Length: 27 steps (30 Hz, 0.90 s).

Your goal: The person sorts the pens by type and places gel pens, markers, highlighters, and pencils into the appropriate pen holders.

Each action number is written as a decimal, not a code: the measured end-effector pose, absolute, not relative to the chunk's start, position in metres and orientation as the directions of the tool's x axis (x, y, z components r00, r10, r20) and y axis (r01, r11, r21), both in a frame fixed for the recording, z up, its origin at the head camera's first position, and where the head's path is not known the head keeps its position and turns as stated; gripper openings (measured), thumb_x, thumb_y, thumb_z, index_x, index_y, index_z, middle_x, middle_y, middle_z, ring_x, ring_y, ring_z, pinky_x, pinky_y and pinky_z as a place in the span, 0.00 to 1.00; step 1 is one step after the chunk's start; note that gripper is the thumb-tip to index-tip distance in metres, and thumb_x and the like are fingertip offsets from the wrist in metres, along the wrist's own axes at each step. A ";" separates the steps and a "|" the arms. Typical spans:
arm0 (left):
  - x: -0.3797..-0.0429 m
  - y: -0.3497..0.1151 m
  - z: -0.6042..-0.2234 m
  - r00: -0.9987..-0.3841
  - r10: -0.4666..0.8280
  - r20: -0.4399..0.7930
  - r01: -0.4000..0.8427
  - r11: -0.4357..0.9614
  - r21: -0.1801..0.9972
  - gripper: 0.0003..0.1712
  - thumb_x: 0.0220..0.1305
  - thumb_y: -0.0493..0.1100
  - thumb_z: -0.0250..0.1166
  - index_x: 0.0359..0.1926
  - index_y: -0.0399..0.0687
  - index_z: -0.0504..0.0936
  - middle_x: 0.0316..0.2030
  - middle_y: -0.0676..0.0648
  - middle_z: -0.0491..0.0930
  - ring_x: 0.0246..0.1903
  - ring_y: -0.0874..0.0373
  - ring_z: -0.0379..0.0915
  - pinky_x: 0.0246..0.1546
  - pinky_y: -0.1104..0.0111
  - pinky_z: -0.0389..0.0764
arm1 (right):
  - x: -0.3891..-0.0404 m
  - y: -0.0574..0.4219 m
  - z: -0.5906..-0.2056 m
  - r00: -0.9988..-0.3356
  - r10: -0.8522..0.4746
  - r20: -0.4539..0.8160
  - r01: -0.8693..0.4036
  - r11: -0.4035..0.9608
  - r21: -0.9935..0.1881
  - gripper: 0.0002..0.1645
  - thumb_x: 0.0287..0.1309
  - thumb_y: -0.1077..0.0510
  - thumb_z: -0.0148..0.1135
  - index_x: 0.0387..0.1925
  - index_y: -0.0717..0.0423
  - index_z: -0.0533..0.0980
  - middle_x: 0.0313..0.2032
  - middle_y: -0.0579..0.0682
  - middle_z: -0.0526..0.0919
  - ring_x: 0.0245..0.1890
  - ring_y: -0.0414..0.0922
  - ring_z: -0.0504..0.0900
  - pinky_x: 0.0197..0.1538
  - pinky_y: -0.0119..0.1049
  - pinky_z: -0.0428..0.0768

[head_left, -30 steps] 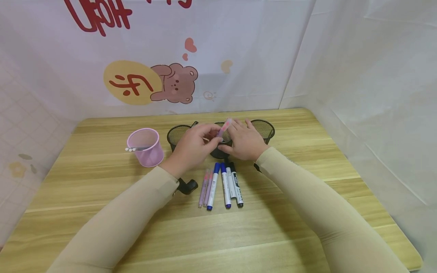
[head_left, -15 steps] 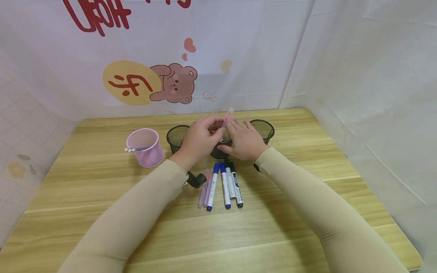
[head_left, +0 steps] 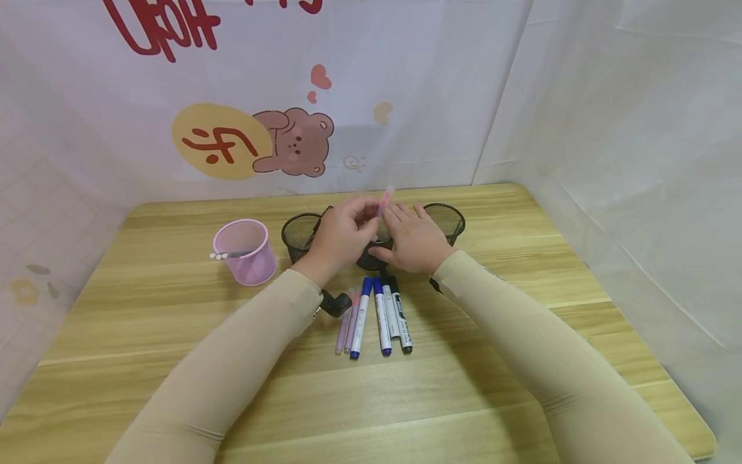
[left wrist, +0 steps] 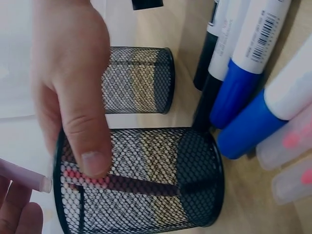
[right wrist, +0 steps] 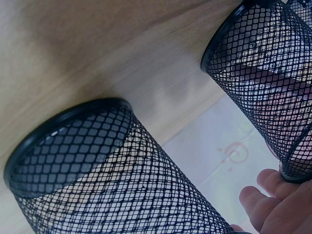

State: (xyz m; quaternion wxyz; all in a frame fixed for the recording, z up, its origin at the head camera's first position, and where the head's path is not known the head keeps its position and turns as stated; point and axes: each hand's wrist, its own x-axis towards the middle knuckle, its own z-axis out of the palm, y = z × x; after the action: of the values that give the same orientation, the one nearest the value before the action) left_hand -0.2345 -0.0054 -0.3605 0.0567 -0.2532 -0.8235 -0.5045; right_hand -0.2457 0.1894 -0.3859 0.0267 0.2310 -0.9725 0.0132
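Head view shows the left hand (head_left: 341, 233) pinching a pink pen (head_left: 384, 202) just above the middle mesh cup (head_left: 371, 260); at its three o'clock, the right hand (head_left: 415, 240) touches it, fingers extended. Markers (head_left: 383, 316) lie at six o'clock, a pink cup (head_left: 255, 265) at nine.

Middle mesh cup (head_left: 370, 261) partly hidden behind hands (head_left: 342, 233) (head_left: 416, 240), red lettering (head_left: 148, 27) cropped above

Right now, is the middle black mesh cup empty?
No, the left wrist view shows a purple pen with a pink end inside the middle black mesh cup, visible through its mesh.
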 end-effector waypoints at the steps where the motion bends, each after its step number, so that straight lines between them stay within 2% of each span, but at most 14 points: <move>1: -0.235 -0.005 -0.361 -0.865 0.360 0.349 0.475 0.367 0.800 0.15 0.75 0.41 0.64 0.59 0.48 0.85 0.50 0.47 0.87 0.41 0.58 0.84 0.49 0.62 0.86 | -0.245 0.190 -0.386 -0.893 -0.447 0.056 -0.448 0.894 -0.011 0.62 0.69 0.22 0.51 0.84 0.58 0.48 0.82 0.57 0.58 0.82 0.57 0.57 0.84 0.62 0.50; 8: -0.237 -0.006 -0.369 -0.862 0.357 0.359 0.490 0.404 0.772 0.12 0.75 0.42 0.64 0.56 0.49 0.86 0.46 0.51 0.86 0.44 0.56 0.81 0.51 0.61 0.84 | -0.245 0.189 -0.386 -0.897 -0.440 0.038 -0.441 0.898 0.000 0.62 0.69 0.22 0.51 0.85 0.56 0.46 0.83 0.56 0.55 0.83 0.57 0.56 0.84 0.62 0.49; 14: -0.236 -0.007 -0.370 -0.869 0.357 0.343 0.479 0.433 0.764 0.14 0.75 0.44 0.65 0.58 0.49 0.85 0.50 0.49 0.86 0.50 0.56 0.81 0.54 0.60 0.85 | -0.244 0.189 -0.386 -0.899 -0.437 0.034 -0.437 0.899 0.001 0.59 0.69 0.22 0.50 0.84 0.55 0.49 0.83 0.56 0.54 0.83 0.57 0.55 0.84 0.62 0.48; 27: -0.234 -0.008 -0.371 -0.874 0.356 0.331 0.469 0.438 0.767 0.18 0.74 0.42 0.64 0.61 0.46 0.83 0.53 0.46 0.84 0.51 0.54 0.82 0.54 0.57 0.85 | -0.245 0.188 -0.385 -0.900 -0.435 0.041 -0.435 0.901 0.012 0.59 0.69 0.22 0.50 0.83 0.57 0.53 0.83 0.56 0.57 0.83 0.56 0.56 0.84 0.61 0.50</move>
State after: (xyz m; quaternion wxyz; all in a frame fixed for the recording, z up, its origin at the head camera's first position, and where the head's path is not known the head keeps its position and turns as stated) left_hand -0.2342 -0.0084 -0.3709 0.0599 -0.2438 -0.8459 -0.4706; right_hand -0.2447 0.1884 -0.3850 0.0214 0.2229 -0.9746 -0.0012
